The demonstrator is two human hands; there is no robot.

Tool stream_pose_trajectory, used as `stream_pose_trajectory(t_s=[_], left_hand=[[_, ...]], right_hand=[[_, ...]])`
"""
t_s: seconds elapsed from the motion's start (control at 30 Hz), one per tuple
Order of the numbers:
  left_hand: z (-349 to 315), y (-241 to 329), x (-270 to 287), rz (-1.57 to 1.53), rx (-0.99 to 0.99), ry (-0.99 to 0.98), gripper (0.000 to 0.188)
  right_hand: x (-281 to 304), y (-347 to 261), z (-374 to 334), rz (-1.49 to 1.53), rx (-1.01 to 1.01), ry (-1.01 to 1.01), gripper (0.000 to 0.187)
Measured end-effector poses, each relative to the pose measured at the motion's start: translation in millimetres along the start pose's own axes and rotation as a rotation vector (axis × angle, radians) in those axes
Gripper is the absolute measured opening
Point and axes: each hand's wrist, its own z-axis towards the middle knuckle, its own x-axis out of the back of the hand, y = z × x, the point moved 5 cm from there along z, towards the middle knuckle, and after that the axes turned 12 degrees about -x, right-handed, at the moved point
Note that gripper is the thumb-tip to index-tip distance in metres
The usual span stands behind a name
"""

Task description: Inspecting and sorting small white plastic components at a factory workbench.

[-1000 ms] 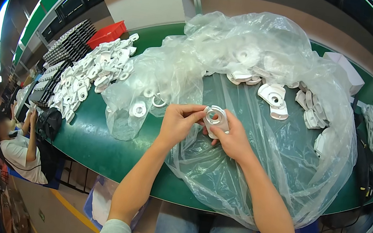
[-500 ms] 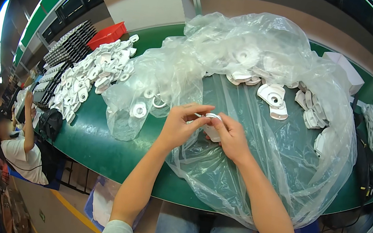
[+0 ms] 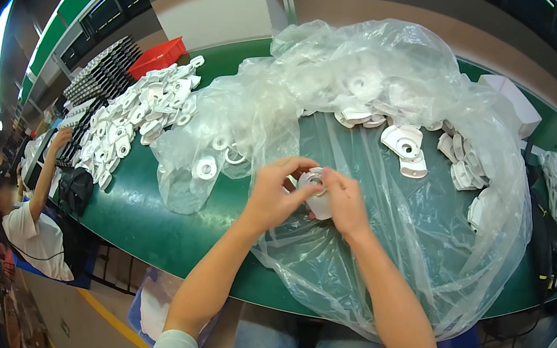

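Between my two hands is a white plastic part (image 3: 320, 205) with a round, ringed opening at its upper end. My left hand (image 3: 277, 192) grips it from the left, thumb laid across the ring. From the other side my right hand (image 3: 346, 202) closes on its upper right edge. The fingers behind the part are mostly hidden. Under my hands spreads a large clear plastic bag (image 3: 380, 261). Beyond them, two similar white parts (image 3: 404, 144) lie overlapping on the bag, and more white parts (image 3: 464, 162) are heaped to their right.
A big pile of white parts (image 3: 148, 108) covers the left of the green table (image 3: 145, 197). Stacked dark trays (image 3: 101, 72) and a red bin (image 3: 157, 57) stand behind it. A black bag (image 3: 76, 187) sits at the left edge. A co-worker (image 3: 43, 232) is seated at far left.
The white part has turned so its ringed opening now faces up toward me. My left thumb has shifted onto the ring. At far left, the co-worker's raised arm has moved slightly.
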Motion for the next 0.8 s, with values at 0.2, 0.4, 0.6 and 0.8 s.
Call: stream_pose_trajectory(t_s=[0.2,0.4,0.6,0.8], left_hand=[[0.6,-9.8,-2.9,-0.158,0.100,-0.165,0.041],[1.2,-17.9,4.1,-0.266,0.130,-0.172,0.036],[0.4,-11.8,23.6,-0.115,0.076,0.003,0.031],[-65.2,-11.9,133.4,-0.139,0.212,0.527,0.026]], right_hand=[[7.9,0.0,-0.4,0.053,-0.041,-0.079,0.038],[3.9,1.2,4.0,-0.053,-0.008,-0.114,0.029],[8.0,-0.8,4.7,0.029,-0.011,-0.064,0.024],[25.4,10.8,10.1,0.096,0.042,0.043,0.020]])
